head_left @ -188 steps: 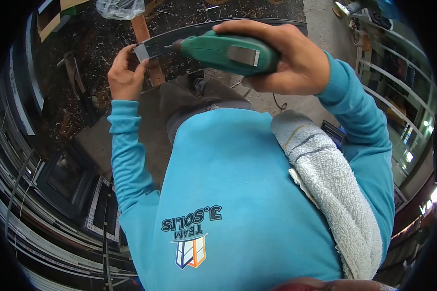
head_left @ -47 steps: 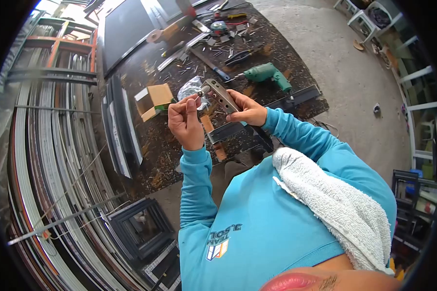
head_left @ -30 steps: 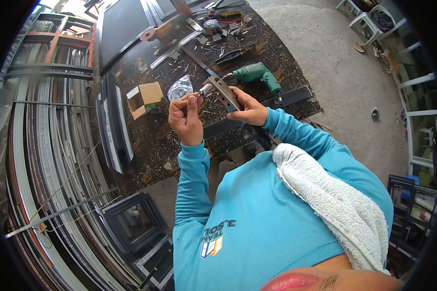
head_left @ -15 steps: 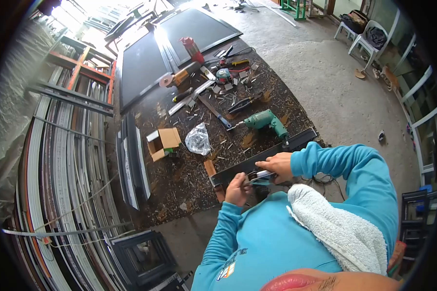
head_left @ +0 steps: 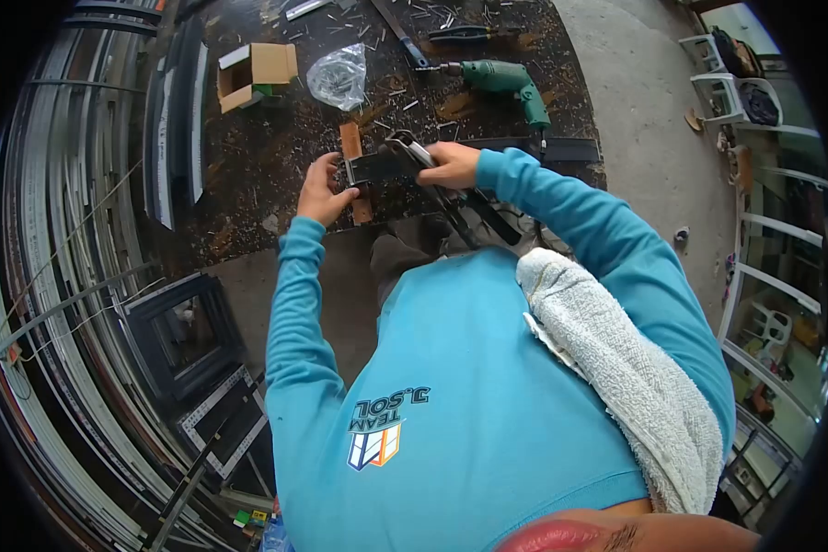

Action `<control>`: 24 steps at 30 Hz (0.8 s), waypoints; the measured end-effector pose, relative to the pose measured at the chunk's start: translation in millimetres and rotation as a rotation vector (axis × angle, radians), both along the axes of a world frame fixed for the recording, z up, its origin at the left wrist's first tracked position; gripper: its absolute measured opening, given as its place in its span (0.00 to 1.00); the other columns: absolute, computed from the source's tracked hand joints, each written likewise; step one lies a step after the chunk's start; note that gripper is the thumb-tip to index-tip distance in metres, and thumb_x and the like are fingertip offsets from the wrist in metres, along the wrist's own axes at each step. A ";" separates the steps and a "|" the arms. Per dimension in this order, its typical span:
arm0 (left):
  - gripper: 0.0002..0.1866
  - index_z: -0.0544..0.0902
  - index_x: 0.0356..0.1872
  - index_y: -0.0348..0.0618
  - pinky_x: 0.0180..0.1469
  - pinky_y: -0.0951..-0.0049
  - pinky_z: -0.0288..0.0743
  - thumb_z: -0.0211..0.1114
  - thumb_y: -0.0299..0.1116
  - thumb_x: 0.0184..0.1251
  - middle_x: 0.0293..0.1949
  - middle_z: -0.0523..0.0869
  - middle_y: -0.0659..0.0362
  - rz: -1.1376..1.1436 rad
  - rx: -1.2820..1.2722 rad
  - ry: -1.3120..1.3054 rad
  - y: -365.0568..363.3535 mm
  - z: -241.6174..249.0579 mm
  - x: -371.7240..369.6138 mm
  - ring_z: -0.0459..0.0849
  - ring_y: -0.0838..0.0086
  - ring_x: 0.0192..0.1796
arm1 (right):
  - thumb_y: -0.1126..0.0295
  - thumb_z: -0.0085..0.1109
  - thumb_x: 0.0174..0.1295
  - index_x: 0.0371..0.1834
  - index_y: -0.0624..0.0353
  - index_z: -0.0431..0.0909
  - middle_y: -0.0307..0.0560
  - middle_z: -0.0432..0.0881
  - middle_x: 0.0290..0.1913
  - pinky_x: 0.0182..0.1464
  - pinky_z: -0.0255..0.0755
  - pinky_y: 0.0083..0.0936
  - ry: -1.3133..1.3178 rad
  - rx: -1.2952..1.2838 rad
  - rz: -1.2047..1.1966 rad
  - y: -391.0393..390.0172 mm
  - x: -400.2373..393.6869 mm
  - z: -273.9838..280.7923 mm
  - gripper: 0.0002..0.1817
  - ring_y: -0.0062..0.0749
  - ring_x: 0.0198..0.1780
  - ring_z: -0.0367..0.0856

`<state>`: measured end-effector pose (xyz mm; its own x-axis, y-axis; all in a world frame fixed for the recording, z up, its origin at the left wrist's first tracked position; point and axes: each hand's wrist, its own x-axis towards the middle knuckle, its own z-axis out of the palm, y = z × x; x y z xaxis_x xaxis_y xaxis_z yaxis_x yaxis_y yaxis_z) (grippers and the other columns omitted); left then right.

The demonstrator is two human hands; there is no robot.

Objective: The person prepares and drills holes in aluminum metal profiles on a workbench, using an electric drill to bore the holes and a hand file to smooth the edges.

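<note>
My left hand (head_left: 320, 191) grips the end of a dark metal bar (head_left: 566, 149), thumb and fingers on its end edge. The bar runs along the table's near edge, its left end over a small wooden block (head_left: 350, 138). In my right hand (head_left: 451, 166) is a long-handled hand tool (head_left: 412, 147), dark with a silvery part; its handles point toward my body. Beyond the bar lies a green drill (head_left: 501, 78), its bit pointing left.
On the worktable (head_left: 285, 175) are an open cardboard box (head_left: 271, 69), a clear plastic bag (head_left: 338, 75), pliers (head_left: 460, 34) and scattered metal bits. Long profiles (head_left: 64, 230) are stacked at left. White chairs (head_left: 736, 97) stand at the right.
The view has tilted down toward my body. My left hand has moved from the tool to the bar's end. My right hand now holds the tool above the bar.
</note>
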<state>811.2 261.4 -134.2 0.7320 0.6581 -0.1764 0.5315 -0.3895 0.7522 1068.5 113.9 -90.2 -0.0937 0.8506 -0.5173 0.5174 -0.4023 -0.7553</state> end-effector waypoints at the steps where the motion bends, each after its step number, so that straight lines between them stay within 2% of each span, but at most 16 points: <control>1: 0.35 0.72 0.59 0.46 0.44 0.70 0.79 0.77 0.29 0.47 0.48 0.76 0.54 -0.050 0.011 0.020 1.0 0.1 1.9 0.79 0.71 0.39 | 0.54 0.60 0.55 0.42 0.65 0.78 0.60 0.83 0.36 0.46 0.75 0.39 -0.055 0.091 -0.021 5.3 -9.6 -8.8 0.23 0.48 0.42 0.83; 3: 0.34 0.72 0.59 0.45 0.45 0.69 0.79 0.76 0.27 0.47 0.47 0.76 0.54 -0.141 0.041 0.050 4.9 -3.5 6.6 0.80 0.69 0.40 | 0.54 0.59 0.55 0.45 0.64 0.77 0.59 0.83 0.37 0.47 0.75 0.39 -0.038 0.110 -0.034 12.7 -17.9 -12.7 0.23 0.49 0.43 0.83; 4: 0.32 0.72 0.57 0.44 0.46 0.67 0.79 0.75 0.25 0.48 0.45 0.79 0.52 -0.162 0.096 -0.023 4.4 -4.1 8.9 0.82 0.66 0.41 | 0.54 0.59 0.55 0.45 0.64 0.77 0.59 0.83 0.37 0.47 0.75 0.39 -0.030 0.113 -0.032 14.8 -20.6 -14.1 0.23 0.49 0.43 0.83; 8: 0.28 0.74 0.54 0.43 0.46 0.66 0.79 0.73 0.24 0.50 0.41 0.83 0.52 -0.072 -0.025 -0.100 3.8 -18.5 10.7 0.84 0.64 0.42 | 0.55 0.58 0.55 0.45 0.63 0.76 0.59 0.83 0.37 0.47 0.74 0.39 -0.028 0.116 -0.030 14.0 -31.6 -18.7 0.22 0.50 0.43 0.83; 10: 0.24 0.75 0.52 0.41 0.46 0.65 0.80 0.72 0.24 0.52 0.40 0.84 0.52 -0.025 -0.079 -0.105 -0.3 -10.3 12.8 0.85 0.63 0.41 | 0.56 0.58 0.55 0.45 0.63 0.76 0.59 0.83 0.37 0.48 0.74 0.40 -0.064 0.097 -0.033 13.3 -35.4 -17.1 0.22 0.50 0.43 0.83; 13: 0.23 0.75 0.50 0.40 0.46 0.66 0.80 0.72 0.25 0.52 0.40 0.85 0.52 0.042 0.072 -0.050 -8.6 -16.3 18.4 0.85 0.65 0.40 | 0.57 0.57 0.55 0.46 0.62 0.76 0.59 0.83 0.36 0.47 0.73 0.40 -0.107 0.047 -0.054 11.6 -43.0 -13.9 0.21 0.51 0.42 0.82; 16: 0.22 0.76 0.47 0.38 0.46 0.68 0.80 0.74 0.27 0.50 0.39 0.85 0.53 0.292 -0.168 -0.089 -14.7 -19.0 24.9 0.85 0.68 0.40 | 0.58 0.57 0.55 0.46 0.62 0.75 0.59 0.82 0.36 0.47 0.73 0.41 -0.091 0.040 -0.100 9.6 -49.2 -12.6 0.21 0.52 0.42 0.82; 20: 0.22 0.78 0.45 0.37 0.45 0.69 0.79 0.75 0.27 0.48 0.37 0.85 0.55 0.361 -0.230 -0.092 -11.5 -42.2 28.8 0.85 0.70 0.39 | 0.58 0.56 0.55 0.45 0.61 0.75 0.59 0.82 0.35 0.46 0.73 0.42 -0.084 0.021 -0.148 7.9 -55.9 -12.7 0.20 0.53 0.41 0.82; 24: 0.20 0.78 0.43 0.37 0.44 0.70 0.79 0.74 0.26 0.48 0.36 0.85 0.56 0.371 -0.237 -0.084 -12.3 -42.7 32.5 0.85 0.71 0.39 | 0.58 0.56 0.55 0.44 0.60 0.74 0.59 0.82 0.35 0.44 0.73 0.43 -0.117 -0.019 -0.148 10.2 -60.3 -9.2 0.19 0.55 0.40 0.82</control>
<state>843.6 249.0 -176.8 0.4724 0.8274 -0.3038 0.5361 0.0038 0.8441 1008.2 124.1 -99.4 0.0939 0.8406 -0.5334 0.5355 -0.4943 -0.6848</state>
